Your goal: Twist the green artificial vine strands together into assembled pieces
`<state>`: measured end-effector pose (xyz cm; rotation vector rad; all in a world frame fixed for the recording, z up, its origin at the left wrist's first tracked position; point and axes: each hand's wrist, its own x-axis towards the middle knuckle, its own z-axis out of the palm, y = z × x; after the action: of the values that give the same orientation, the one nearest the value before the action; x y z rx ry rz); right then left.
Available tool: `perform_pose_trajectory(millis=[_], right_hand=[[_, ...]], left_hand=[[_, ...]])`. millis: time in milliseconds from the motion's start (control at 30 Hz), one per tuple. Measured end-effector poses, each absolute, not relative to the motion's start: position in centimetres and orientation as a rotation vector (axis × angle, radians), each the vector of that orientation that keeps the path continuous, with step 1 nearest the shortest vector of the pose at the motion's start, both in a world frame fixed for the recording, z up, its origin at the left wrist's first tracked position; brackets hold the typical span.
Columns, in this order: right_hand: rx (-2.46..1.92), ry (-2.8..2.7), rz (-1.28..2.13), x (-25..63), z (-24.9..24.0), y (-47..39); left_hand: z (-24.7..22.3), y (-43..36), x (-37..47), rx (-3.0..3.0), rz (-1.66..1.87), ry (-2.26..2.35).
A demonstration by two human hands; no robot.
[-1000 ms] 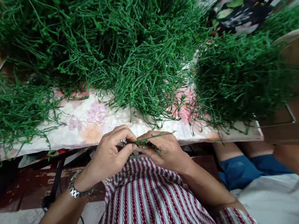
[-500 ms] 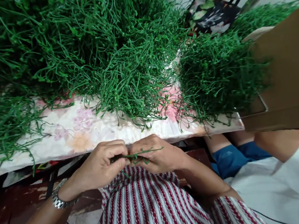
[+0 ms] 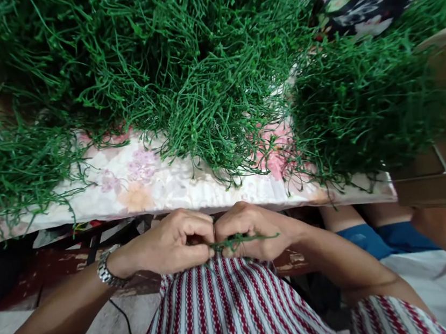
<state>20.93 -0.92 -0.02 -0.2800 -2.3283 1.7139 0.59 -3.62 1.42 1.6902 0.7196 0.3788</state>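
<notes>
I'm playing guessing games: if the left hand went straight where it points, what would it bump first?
The left hand would probably meet the right hand, with green stems across it; any gap is unclear.

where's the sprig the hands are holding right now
In the head view, the sprig is just below centre, held between the left hand and right hand, below the flowered cloth's near edge.

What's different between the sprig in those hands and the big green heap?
The sprig is only a wisp, whereas the heap is a huge tangle of stems. The sprig is pinched by the left hand and right hand; the heap lies farther off on the floral cloth. Both are green and thin-stemmed.
</notes>
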Motion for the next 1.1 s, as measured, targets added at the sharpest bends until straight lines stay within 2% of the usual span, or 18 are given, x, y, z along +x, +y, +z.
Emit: perform_pose_trajectory(millis=[67,233,300,467,700,1100], right_hand=[[-0.319,-2.284,1.666,20.8,0.0,-0.8],[-0.562,-2.087,1.182,19.8,-0.7,-1.5],[-0.643,-1.971,1.113,19.3,-1.3,-2.0],[-0.82,-1.699,1.287,18.4,-2.8,-3.2],[-0.776,-1.356,1.683,17.9,-2.7,-3.6],[-0.834,-1.506,1.515,17.7,-2.5,-3.9]], left_hand=[[1.4,-3.4,0.4,1.632,0.466,0.729],[0.2,-3.5,0.7,1.526,0.765,0.98],[-0.6,-3.9,1.2,1.488,0.923,1.036],[-1.9,-4.9,2.4,1.393,1.221,1.124],[-2.6,-5.5,2.8,1.351,1.336,1.101],[-3.6,-5.5,4.1,1.145,1.456,1.117]])
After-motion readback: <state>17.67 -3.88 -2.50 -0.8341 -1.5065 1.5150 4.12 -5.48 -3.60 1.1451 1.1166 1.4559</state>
